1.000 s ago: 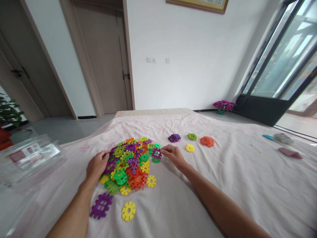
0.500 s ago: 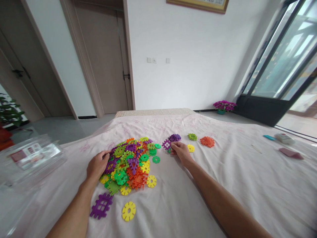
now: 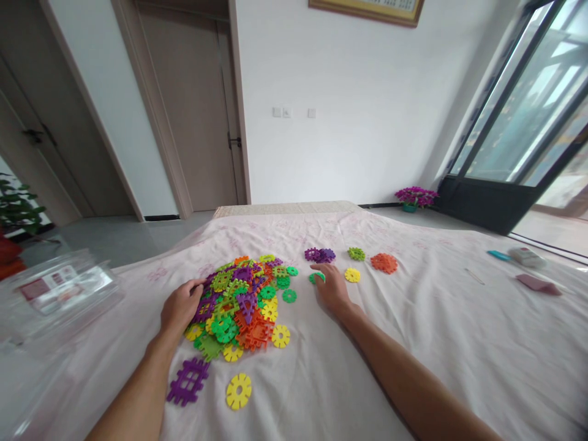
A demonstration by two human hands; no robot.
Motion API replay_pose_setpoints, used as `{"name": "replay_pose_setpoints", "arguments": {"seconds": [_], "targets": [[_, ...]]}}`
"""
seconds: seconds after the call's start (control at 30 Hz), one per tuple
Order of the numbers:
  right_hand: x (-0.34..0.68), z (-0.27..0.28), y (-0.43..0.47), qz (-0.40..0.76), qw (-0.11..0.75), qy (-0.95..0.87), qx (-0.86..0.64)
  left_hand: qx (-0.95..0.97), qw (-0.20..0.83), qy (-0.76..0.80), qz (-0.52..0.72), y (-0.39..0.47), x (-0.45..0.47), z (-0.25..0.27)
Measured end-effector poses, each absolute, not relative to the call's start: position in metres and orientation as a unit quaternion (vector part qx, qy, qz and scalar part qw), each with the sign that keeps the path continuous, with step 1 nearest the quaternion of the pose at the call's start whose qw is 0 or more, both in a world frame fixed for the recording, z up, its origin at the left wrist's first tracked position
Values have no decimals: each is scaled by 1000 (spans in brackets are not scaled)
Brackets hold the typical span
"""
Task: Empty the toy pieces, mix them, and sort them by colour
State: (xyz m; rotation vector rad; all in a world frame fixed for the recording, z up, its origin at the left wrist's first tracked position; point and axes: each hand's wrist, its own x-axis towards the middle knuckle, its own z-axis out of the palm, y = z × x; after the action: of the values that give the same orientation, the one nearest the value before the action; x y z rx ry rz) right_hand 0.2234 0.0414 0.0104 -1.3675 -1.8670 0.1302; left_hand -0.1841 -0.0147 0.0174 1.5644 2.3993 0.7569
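My left hand (image 3: 180, 306) rests against the left side of a mixed pile of plastic building pieces (image 3: 239, 288) in purple, green, yellow and orange. Its fingers reach out along the pile's edge and hold no piece that I can see. My right hand (image 3: 331, 289) is open and empty, fingers apart, just by a green disc piece (image 3: 316, 278) that it partly hides. Just beyond the fingertips lie a purple window-shaped piece (image 3: 312, 253) and a group of purple pieces (image 3: 327, 255), touching or overlapping. A yellow disc piece (image 3: 352, 275) sits right of the hand.
Further right are green pieces (image 3: 356, 253) and a heap of orange pieces (image 3: 384, 263). A purple square piece (image 3: 188, 381) and a yellow disc (image 3: 239, 391) lie nearest me. A clear plastic box (image 3: 68, 294) stands at left; small items, including a pink one (image 3: 538, 284), lie far right.
My right hand has let go of the purple window-shaped piece, which now lies beside the other purple pieces. The fingers have spread and the hand has drawn back slightly. My left hand stays put.
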Motion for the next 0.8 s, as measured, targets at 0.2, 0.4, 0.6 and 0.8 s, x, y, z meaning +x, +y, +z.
{"name": "replay_pose_setpoints", "arguments": {"seconds": [0.2,0.4,0.6,0.8], "targets": [[207,24,22,-21,289,-813,-505,523,87,810,252,-12,-187,14],[200,27,16,-44,224,-840,-493,523,90,808,256,-13,-186,16],[198,26,14,-59,206,-847,-486,523,96,805,263,-14,-185,18],[192,35,18,-83,160,-869,-461,532,88,800,264,-13,-188,16]]}}
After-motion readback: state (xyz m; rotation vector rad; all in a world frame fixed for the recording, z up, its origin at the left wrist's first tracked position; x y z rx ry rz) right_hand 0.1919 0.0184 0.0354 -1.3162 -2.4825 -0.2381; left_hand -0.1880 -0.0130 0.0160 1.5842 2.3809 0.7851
